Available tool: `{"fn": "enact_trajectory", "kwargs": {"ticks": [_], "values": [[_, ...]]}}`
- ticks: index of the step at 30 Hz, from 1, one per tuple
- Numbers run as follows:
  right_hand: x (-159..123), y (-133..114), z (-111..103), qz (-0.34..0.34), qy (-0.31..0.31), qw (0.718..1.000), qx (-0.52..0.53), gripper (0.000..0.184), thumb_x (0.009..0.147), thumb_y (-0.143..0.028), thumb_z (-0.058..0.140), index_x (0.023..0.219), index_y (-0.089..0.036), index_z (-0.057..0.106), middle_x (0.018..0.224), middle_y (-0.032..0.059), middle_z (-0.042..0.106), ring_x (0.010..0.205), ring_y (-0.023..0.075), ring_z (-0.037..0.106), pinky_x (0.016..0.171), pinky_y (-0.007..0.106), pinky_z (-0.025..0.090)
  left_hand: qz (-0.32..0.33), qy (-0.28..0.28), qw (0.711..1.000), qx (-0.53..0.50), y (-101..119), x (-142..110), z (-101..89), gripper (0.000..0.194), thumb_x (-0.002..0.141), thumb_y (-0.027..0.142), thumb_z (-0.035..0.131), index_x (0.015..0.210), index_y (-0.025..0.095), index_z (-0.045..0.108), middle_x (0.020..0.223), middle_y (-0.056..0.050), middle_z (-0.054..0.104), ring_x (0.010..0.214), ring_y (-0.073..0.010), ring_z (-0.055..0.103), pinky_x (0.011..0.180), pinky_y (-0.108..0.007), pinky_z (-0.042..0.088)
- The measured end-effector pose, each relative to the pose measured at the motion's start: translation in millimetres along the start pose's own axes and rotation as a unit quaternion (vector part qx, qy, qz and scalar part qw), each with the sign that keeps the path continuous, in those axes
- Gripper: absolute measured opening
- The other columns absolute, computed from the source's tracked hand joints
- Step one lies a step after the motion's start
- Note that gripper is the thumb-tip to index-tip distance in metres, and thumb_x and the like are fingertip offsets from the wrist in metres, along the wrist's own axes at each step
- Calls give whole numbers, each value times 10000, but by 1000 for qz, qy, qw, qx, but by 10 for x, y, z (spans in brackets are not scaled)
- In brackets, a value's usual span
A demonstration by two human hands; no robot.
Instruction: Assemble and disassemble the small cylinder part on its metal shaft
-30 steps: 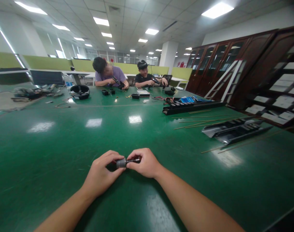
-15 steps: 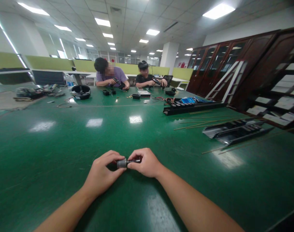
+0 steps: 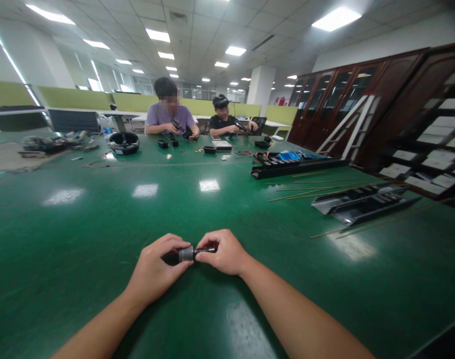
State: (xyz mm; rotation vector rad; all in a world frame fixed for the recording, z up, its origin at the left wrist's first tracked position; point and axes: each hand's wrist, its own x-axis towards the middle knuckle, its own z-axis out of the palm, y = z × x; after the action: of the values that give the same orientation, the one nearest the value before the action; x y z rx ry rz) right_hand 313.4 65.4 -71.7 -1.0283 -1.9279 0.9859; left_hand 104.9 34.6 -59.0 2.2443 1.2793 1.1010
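Observation:
Both my hands meet low over the green table (image 3: 100,224), near its front edge. My left hand (image 3: 156,271) pinches the grey cylindrical end of a small part (image 3: 187,254) between thumb and fingers. My right hand (image 3: 223,252) is closed round the thin dark shaft that sticks out of that part to the right. Most of the shaft is hidden inside my right fingers. The part sits just above the table top.
Two people sit at the far side of the table, each holding a dark tool. Long black trays (image 3: 294,166) (image 3: 362,204) and thin rods (image 3: 317,189) lie at right. A black round device (image 3: 124,142) and cables lie at far left. Wooden cabinets stand on the right.
My hands and the small part have hardly moved. The person in the purple shirt at the far side has sat up straighter.

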Motion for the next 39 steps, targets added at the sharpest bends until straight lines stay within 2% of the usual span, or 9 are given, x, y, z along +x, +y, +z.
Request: {"fn": "enact_trajectory", "kwargs": {"ticks": [11, 26, 39], "values": [[1, -2, -3, -2, 0, 1000, 21, 117, 700, -215, 736, 795, -149, 753, 657, -1, 665, 588, 119, 559, 548, 210, 399, 0, 7, 1000, -4, -18, -7, 0, 200, 772, 280, 749, 964, 244, 703, 942, -16, 666, 864, -167, 643, 772, -276, 512], [-3, -4, -14, 7, 0, 1000, 14, 116, 708, -225, 734, 797, -153, 753, 691, 14, 688, 620, 133, 588, 568, 220, 417, 3, 13, 1000, -1, -29, -9, 0, 207, 770, 300, 753, 964, 243, 705, 941, -18, 669, 857, -169, 647, 758, -278, 518], [4, 2, -20, 6, 4, 1000, 18, 113, 692, -211, 739, 781, -142, 750, 644, 3, 657, 571, 115, 543, 535, 211, 385, 3, 17, 1000, -7, -31, -5, -2, 209, 767, 282, 754, 966, 246, 701, 941, -14, 666, 856, -162, 643, 764, -278, 518]]}}
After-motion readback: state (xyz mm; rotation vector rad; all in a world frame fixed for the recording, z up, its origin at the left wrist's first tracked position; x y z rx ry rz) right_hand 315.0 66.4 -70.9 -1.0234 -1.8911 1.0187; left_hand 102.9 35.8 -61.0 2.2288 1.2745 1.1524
